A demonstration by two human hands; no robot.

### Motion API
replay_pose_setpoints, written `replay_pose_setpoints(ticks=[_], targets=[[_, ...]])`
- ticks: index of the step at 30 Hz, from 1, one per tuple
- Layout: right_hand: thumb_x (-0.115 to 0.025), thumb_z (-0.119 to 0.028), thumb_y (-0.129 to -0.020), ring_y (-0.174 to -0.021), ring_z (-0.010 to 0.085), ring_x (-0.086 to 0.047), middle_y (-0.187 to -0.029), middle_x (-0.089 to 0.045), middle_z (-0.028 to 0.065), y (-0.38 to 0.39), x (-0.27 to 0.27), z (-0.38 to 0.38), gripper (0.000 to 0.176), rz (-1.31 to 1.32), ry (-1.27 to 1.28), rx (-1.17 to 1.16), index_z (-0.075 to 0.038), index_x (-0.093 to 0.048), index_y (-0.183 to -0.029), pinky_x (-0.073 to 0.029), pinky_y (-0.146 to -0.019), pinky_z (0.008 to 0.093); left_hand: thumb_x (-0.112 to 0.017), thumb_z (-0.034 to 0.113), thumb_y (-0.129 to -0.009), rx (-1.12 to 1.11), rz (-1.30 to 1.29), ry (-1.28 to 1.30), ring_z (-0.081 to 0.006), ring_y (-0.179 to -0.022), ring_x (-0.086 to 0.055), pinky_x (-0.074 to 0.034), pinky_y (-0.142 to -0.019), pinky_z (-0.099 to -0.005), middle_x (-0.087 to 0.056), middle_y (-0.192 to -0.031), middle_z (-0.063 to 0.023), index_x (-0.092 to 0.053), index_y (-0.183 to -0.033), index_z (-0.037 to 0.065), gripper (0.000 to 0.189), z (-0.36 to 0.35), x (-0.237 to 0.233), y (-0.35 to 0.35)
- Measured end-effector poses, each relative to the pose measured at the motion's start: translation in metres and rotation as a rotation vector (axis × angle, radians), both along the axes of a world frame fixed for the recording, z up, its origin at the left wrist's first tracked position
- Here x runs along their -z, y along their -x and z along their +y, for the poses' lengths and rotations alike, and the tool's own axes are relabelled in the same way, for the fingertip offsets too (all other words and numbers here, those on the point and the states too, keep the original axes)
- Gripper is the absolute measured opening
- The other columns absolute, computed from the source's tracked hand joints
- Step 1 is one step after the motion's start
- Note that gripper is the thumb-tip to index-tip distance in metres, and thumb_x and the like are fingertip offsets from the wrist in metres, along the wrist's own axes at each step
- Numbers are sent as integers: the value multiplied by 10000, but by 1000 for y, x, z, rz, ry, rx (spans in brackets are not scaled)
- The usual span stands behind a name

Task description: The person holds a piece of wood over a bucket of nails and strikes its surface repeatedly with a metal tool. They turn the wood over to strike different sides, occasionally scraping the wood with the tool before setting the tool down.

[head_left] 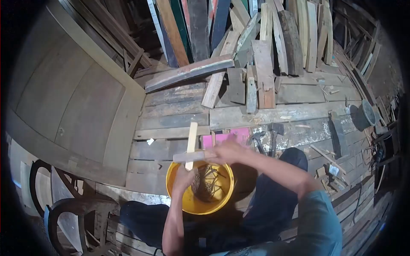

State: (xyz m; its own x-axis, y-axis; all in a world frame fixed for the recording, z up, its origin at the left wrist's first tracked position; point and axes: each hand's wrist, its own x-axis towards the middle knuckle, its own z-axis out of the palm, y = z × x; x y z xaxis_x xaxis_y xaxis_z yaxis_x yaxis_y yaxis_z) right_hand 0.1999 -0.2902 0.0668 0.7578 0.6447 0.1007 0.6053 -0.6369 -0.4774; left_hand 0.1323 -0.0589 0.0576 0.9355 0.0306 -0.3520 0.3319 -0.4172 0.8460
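Note:
My left hand (184, 179) is closed round the lower end of a pale wooden strip (192, 135), which points up and away over the yellow bucket (232, 187). Fingers bent, my right hand (228, 151) is slightly blurred and grips a flat greyish-brown piece (184, 157). That piece lies crosswise over the strip, just above my left hand; I cannot tell what kind of thing it is. Inside the bucket, between my knees, are thin dark nail-like pieces (210, 181). A pink sheet (237, 133) lies on the planks behind my right hand.
Two hammers, one with a curved claw (258, 137) and one with a dark head (276, 129), lie right of the pink sheet. Boards (265, 72) lean at the back. A wooden panel (85, 94) stands left, a chair frame (81, 207) lower left, a dark bucket (366, 113) right.

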Motion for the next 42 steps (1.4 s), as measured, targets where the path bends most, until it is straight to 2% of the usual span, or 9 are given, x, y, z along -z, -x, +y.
replay_pose_setpoints(ticks=[3,8,12,18,23,26,34,36,42], targets=[[-580,-422,-903,-719,376,-665,-761,-672,176,-48,-4,-15,341,113,-59,335,-126,-635,-1063,-523,-677,506,-619,178,-798,39,100,-12,-147,-528,-578,-459,-487,-312,-627,-683,-72,-597,-954,-62,288,9,-1,-3],[-552,-457,-912,-794,395,-667,-812,-678,189,8,9,6,393,117,129,-53,-157,-649,-1148,-521,-770,517,-624,172,-801,-2,14,60,-135,-493,-553,-444,-458,-313,-590,-638,-53,-572,-912,-32,238,8,15,-3],[-562,-423,-908,-815,381,-675,-840,-681,198,-39,-16,-6,346,169,22,268,-134,-632,-1086,-519,-755,522,-640,184,-800,43,121,13,-138,-529,-580,-468,-488,-317,-627,-692,-77,-563,-978,-57,310,8,5,-8],[-558,-445,-921,-824,393,-669,-886,-678,206,11,6,9,381,111,150,-46,-105,-577,-1091,-512,-781,534,-640,229,-809,23,17,-14,-166,-524,-593,-473,-503,-321,-626,-664,-94,-555,-991,-75,365,11,18,-10],[-555,-494,-921,-820,409,-656,-797,-661,212,-48,12,-12,464,169,-43,264,-116,-585,-1189,-498,-864,530,-634,196,-824,10,110,101,-130,-462,-534,-438,-434,-298,-558,-602,-30,-529,-913,-25,261,6,4,-4],[-570,-419,-912,-737,386,-660,-761,-656,190,10,19,6,358,24,-43,-15,-95,-580,-1063,-526,-710,504,-622,181,-842,31,15,52,-107,-468,-516,-423,-428,-279,-549,-613,-26,-530,-929,-11,230,2,9,-2],[-523,-459,-942,-809,388,-670,-834,-680,193,-25,13,-5,394,107,-13,223,-140,-572,-1168,-513,-733,521,-643,221,-819,8,117,55,-111,-501,-530,-429,-456,-285,-569,-640,-34,-573,-979,-34,309,6,0,-2],[-506,-478,-947,-850,364,-686,-900,-686,200,16,-15,1,391,87,173,-57,-140,-607,-1117,-517,-765,519,-623,158,-850,13,22,3,-138,-542,-553,-440,-470,-310,-586,-682,-50,-590,-1034,-32,266,3,8,-7],[-511,-521,-931,-894,401,-672,-901,-682,211,2,14,-4,429,203,21,135,-165,-605,-1150,-409,-916,666,-620,190,-840,-26,169,85,-122,-472,-526,-418,-435,-307,-550,-603,-40,-559,-874,-13,215,4,-9,-5]])
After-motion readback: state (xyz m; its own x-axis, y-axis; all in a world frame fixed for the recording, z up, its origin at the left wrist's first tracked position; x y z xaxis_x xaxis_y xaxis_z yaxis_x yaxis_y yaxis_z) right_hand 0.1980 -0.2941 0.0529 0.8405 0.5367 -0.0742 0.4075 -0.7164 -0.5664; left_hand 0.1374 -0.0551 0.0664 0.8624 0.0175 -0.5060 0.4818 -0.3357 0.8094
